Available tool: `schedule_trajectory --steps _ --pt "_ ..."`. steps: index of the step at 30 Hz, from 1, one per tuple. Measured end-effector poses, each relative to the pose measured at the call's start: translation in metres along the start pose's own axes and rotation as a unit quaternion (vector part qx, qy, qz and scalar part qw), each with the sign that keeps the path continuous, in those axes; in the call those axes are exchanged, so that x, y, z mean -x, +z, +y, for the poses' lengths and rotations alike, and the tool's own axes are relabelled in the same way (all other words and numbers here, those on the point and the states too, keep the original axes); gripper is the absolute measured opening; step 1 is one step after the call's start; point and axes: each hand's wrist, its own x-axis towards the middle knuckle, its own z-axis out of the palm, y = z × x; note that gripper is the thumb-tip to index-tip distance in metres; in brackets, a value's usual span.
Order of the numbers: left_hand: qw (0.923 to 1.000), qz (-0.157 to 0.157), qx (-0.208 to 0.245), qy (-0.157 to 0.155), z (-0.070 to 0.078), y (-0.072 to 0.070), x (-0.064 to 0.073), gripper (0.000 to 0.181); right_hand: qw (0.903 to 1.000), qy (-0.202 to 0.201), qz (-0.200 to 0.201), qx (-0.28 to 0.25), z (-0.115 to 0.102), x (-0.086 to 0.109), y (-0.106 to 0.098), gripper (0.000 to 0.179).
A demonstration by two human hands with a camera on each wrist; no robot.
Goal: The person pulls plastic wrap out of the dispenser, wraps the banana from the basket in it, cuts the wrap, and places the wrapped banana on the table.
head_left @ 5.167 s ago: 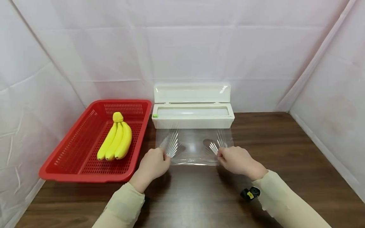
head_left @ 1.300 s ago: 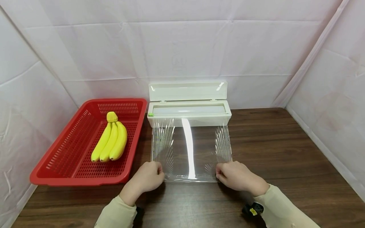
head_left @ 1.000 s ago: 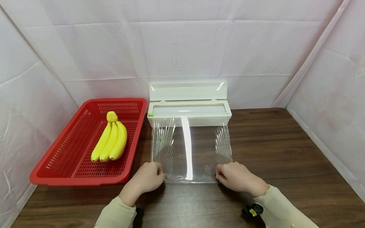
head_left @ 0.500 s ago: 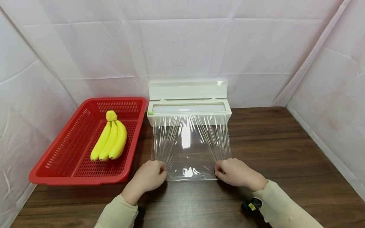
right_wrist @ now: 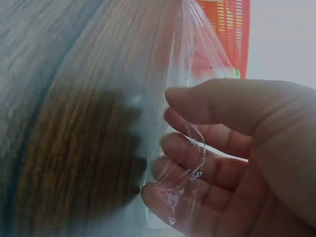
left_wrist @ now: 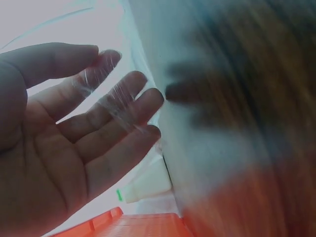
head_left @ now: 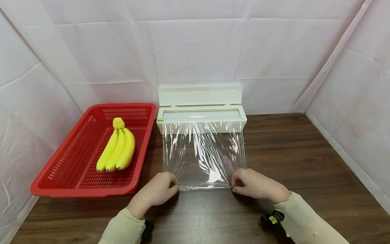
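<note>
A white wrap dispenser (head_left: 201,117) stands at the back of the table with its lid raised and a roll inside. Clear plastic wrap (head_left: 195,169) runs from its front towards me, wrinkled and shiny. My left hand (head_left: 158,189) pinches the wrap's near left corner between thumb and index finger. In the left wrist view, the other fingers of that hand (left_wrist: 84,118) are loosely extended behind the film. My right hand (head_left: 254,184) holds the near right corner, thumb and index tips close together. Film bunches across its bent fingers in the right wrist view.
To the left, a red plastic basket (head_left: 86,192) holds a bunch of yellow bananas (head_left: 118,147). The dark wooden table (head_left: 292,152) extends to the right, with white cloth walls (head_left: 195,51) behind and at both sides. A green tab (head_left: 160,119) sits on the dispenser's left end.
Over several seconds both hands have drawn the wrap towards me, lengthening the sheet. In the last second it has gone from smooth to wrinkled, its near edge rising slightly in view.
</note>
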Motion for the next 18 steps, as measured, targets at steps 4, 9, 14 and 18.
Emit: schedule_trajectory --steps 4,9,14,18 --pt "0.9998 -0.004 0.017 -0.003 -0.002 -0.004 0.001 0.011 0.9999 -0.01 0.011 -0.004 0.004 0.001 -0.001 0.015" --pt "0.9994 0.009 0.033 -0.011 -0.005 -0.007 0.004 0.01 0.9998 -0.015 0.016 -0.003 0.007 0.001 0.0 0.011" --pt "0.9983 0.044 0.038 -0.003 -0.007 -0.006 0.004 0.012 0.9992 -0.025 0.031 -0.004 0.011 0.001 0.002 0.013" --pt "0.9975 0.06 0.038 0.004 -0.008 -0.005 0.004 0.01 0.9993 -0.021 0.031 -0.006 0.013 0.002 0.002 0.015"
